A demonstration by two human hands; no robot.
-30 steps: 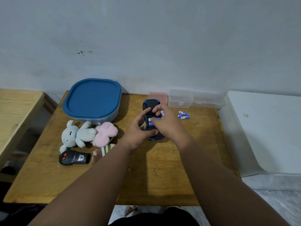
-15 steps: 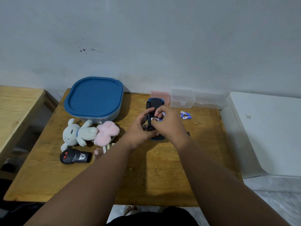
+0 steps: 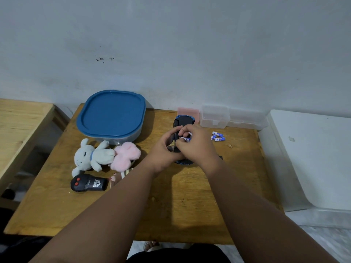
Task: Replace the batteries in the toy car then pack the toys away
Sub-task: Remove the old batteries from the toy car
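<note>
toy car (image 3: 183, 121) underside up on bench (image 3: 190, 205), between both hands | left hand (image 3: 163, 149) grips its side | right hand (image 3: 196, 148) pinches battery (image 3: 187, 139) at its underside | spare batteries (image 3: 217, 136) just right of right hand

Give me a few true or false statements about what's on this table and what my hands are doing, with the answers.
1. The left hand grips the toy car while the right hand pinches a battery at it. True.
2. The blue-lidded container stands open. False: its lid is on.
3. Loose batteries lie on the table to the right of the car. True.
4. The remote control sits on top of the container. False: it lies on the table, in front of the white plush toy.
</note>
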